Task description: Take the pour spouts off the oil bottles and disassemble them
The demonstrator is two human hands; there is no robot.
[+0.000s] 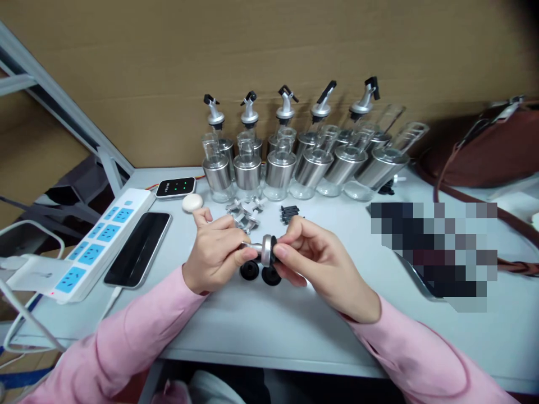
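Both my hands meet over the middle of the white table (261, 325). My left hand (214, 252) pinches the thin metal spout end of a silver pourer cap (266, 250). My right hand (314, 261) grips the cap's other end, where a black rubber ring sits against the metal collar. Two loose black rubber stoppers (260, 273) lie on the table just under my fingers. Behind them sit a small heap of silver pourer parts (246, 213) and a few small black pieces (289, 214).
Glass and steel oil bottles (295, 163) stand in rows at the back, several topped with pourers. At left lie a white power strip (95, 244), a black phone (138, 248), a small black device (176, 187) and a white puck (192, 202). A brown bag (488, 151) sits at right.
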